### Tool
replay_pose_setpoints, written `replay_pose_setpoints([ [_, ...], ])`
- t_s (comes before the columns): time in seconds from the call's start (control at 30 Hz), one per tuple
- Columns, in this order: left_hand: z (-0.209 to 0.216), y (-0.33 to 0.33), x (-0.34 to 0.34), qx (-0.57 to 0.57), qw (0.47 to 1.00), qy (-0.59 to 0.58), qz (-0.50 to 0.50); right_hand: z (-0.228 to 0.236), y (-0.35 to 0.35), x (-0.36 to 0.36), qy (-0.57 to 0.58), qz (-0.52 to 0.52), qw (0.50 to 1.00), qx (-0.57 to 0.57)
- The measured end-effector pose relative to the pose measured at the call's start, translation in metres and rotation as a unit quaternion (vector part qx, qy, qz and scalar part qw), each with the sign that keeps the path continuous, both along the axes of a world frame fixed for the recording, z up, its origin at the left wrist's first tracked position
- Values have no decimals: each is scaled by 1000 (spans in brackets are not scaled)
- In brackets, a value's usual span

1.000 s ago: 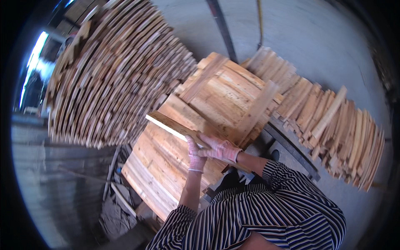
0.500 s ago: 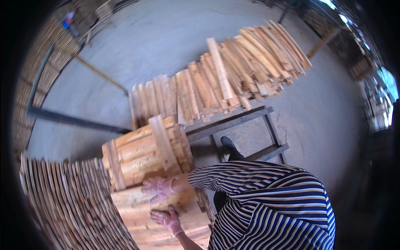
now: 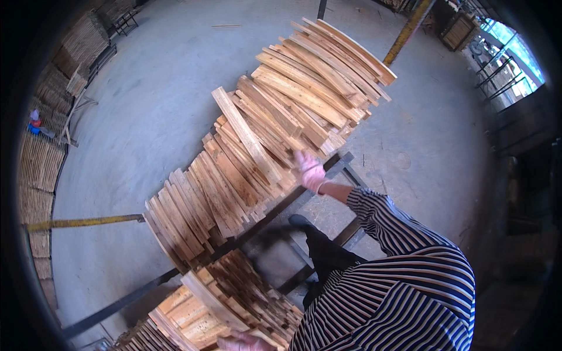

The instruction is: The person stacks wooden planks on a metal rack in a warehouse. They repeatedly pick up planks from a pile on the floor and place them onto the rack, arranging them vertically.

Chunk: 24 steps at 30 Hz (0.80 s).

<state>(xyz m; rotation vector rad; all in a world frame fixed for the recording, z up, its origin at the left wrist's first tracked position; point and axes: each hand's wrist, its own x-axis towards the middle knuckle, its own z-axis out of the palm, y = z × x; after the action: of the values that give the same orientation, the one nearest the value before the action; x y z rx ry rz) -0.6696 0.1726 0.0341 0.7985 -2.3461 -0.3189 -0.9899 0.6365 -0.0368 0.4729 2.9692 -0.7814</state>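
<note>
My right hand (image 3: pixel 311 174), in a pale pink glove and blurred by motion, reaches to the near ends of a long row of loose wooden planks (image 3: pixel 254 146). Its fingers look stretched out, and I see nothing held in them. One plank (image 3: pixel 246 134) lies at an angle on top of the row. At the lower edge my left hand (image 3: pixel 243 341), also gloved and partly cut off, lies over a wooden panel (image 3: pixel 190 316) with its fingers apart. A crosswise slat (image 3: pixel 212 301) lies on that panel.
A dark metal frame (image 3: pixel 281 206) runs along the row, near my foot (image 3: pixel 300 221). Stacked boards (image 3: pixel 252 281) stand beside the panel. A yellowish bar (image 3: pixel 88 222) is at left, another post (image 3: pixel 407 35) at upper right. Far left, a person (image 3: pixel 36 124) is near stacked wood.
My right hand has left the panel and moved up and right to the loose planks. My left hand stays by the panel. The view has swung toward the plank row.
</note>
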Motion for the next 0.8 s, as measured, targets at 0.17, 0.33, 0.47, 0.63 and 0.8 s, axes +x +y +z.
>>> replay_pose_setpoints([
  [0.17, -41, 152, -177, 304, 917, -88, -241, -32, 75, -125, 42, -66, 989, 126],
  [0.33, -148, 302, -318, 761, 536, -258, -258, -82, 74, -203, -3, -162, 971, 175],
  [0.47, -221, 417, -404, 588, 566, -362, -451, -65, 82, -223, -76, -118, 984, 108],
  [0.63, -272, 492, -457, 248, 648, -412, -590, -56, 111, -222, -135, -87, 985, 59],
  [0.8, -173, 433, -458, 709, 574, -271, -307, -12, 133, -228, -204, -11, 917, -343],
])
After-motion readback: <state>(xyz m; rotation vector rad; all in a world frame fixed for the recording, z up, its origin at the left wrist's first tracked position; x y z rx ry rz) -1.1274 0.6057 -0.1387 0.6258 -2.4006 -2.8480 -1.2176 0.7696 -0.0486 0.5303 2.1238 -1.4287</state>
